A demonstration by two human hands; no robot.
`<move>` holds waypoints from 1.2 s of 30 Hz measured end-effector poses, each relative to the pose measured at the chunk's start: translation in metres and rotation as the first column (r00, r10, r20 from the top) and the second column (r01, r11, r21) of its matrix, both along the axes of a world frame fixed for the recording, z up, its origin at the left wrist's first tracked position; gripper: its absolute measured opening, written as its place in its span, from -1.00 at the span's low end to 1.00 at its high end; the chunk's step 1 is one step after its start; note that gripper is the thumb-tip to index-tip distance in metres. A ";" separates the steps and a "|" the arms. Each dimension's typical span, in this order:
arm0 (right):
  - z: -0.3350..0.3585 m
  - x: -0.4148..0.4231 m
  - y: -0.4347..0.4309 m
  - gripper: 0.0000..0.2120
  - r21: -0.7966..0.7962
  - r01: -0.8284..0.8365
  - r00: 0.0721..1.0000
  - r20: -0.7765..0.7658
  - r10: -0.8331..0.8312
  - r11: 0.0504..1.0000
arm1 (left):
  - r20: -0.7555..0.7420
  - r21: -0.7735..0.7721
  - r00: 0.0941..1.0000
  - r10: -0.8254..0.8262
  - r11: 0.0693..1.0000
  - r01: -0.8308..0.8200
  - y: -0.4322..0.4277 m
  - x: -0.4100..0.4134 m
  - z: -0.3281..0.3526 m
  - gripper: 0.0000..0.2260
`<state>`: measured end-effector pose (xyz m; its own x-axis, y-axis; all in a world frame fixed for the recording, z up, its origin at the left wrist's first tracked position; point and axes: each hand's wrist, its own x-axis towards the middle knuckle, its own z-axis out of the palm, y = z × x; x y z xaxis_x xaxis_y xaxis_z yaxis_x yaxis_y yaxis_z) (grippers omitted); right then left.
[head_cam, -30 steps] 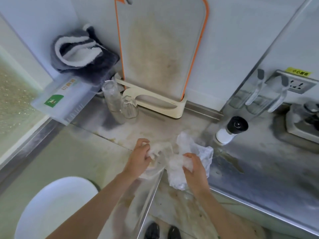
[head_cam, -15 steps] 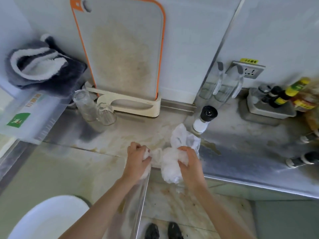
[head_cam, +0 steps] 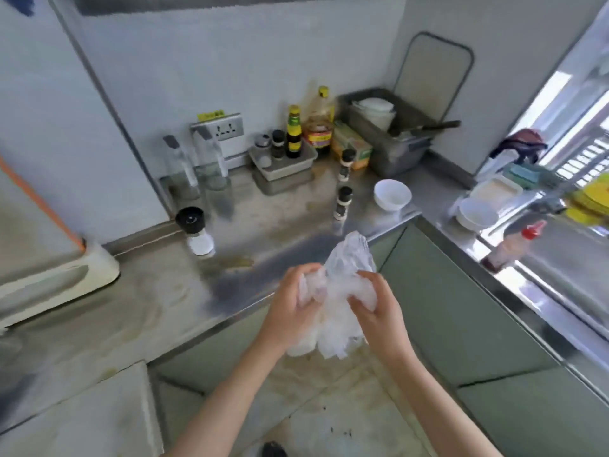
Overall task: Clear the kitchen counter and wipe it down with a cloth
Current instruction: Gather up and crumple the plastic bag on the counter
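Pale walls [head_cam: 263,61] and green cabinet fronts [head_cam: 445,308] meet a mottled floor [head_cam: 329,407]; a window [head_cam: 580,103] glares bright.

Grey wall socket [head_cam: 226,129] with yellow label [head_cam: 211,116], green cabinet doors [head_cam: 441,298], speckled floor [head_cam: 329,407]

We see a small home kitchen. A stained stainless-steel counter [head_cam: 280,235] runs along the wall and turns a corner at the right of the frame. At upper centre it carries dark sauce bottles [head_cam: 293,133] in a grey plastic tray [head_cam: 283,171], beside a round white bowl [head_cam: 392,196] and a grey metal dish tub [head_cam: 395,156] holding crockery.
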<state>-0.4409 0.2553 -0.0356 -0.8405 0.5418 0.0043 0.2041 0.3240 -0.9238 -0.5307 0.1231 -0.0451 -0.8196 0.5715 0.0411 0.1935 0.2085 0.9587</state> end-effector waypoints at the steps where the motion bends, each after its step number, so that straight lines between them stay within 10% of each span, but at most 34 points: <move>1: 0.001 0.020 0.018 -0.64 -0.016 0.036 0.999 0.003 -0.036 0.999 | 0.020 -0.015 0.996 -0.084 0.996 0.085 0.021 0.012 0.002 -0.59; 9: 0.000 0.220 0.138 -0.47 -0.144 0.084 0.996 0.029 -0.081 0.986 | 0.095 -0.305 0.729 -0.678 0.677 0.670 0.184 0.159 0.000 -0.04; 16: -0.021 0.396 0.196 -0.35 -0.306 0.371 0.925 0.041 -0.377 0.877 | 0.160 -0.289 0.647 -0.745 0.592 0.752 0.295 0.309 -0.026 -0.71; 21: -0.058 0.480 0.219 -0.28 -0.453 0.660 0.721 0.159 -0.674 0.600 | 0.240 -0.139 0.538 -0.808 0.520 0.843 0.353 0.398 -0.055 -0.79; 26: -0.101 0.518 0.236 -0.56 -0.801 0.512 0.652 0.126 -0.748 0.311 | 0.439 0.045 0.395 -0.807 0.458 0.888 0.413 0.480 -0.105 -0.69; 32: -0.181 0.564 0.274 -0.65 -0.593 0.785 0.355 0.192 -0.915 0.180 | 0.817 0.129 0.125 -0.562 0.391 0.911 0.467 0.566 -0.188 -0.84; 36: -0.275 0.620 0.292 -0.69 -0.420 0.906 0.219 0.345 -0.913 0.058 | 0.696 -0.097 0.109 -0.710 0.058 0.994 0.491 0.601 -0.286 -0.76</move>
<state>0.1790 0.5474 -0.3108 0.3083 0.8004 -0.5142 0.0029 -0.5413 -0.8408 0.0704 0.6141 -0.3312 0.4793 0.6436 -0.5967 0.2559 0.5478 0.7965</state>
